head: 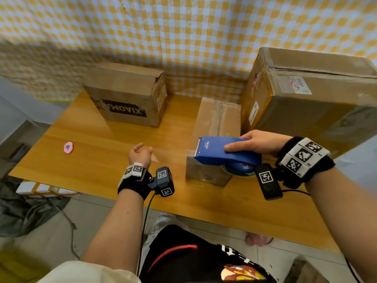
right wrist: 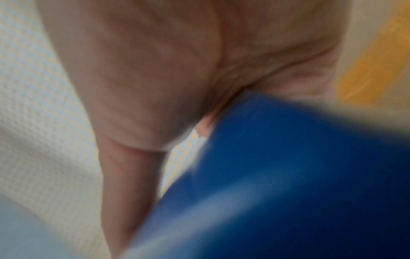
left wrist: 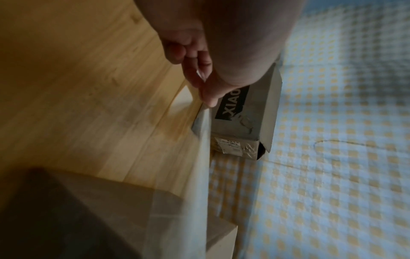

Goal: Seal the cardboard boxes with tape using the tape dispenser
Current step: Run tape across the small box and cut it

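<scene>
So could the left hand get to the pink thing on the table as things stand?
Probably yes: bare table lies between the left hand and the pink thing, but its fingers pinch clear tape stretched from the tape dispenser.

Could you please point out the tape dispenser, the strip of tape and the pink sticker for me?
tape dispenser (head: 220,154), head view, on its blue top cover.
strip of tape (left wrist: 203,140), left wrist view, on the stretched clear band below the fingers.
pink sticker (head: 68,147), head view, on its middle.

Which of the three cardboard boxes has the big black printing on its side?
The box at the back left, standing alone on the table. Its black panel with upside-down letters sets it apart from the narrow box and the large box.
</scene>
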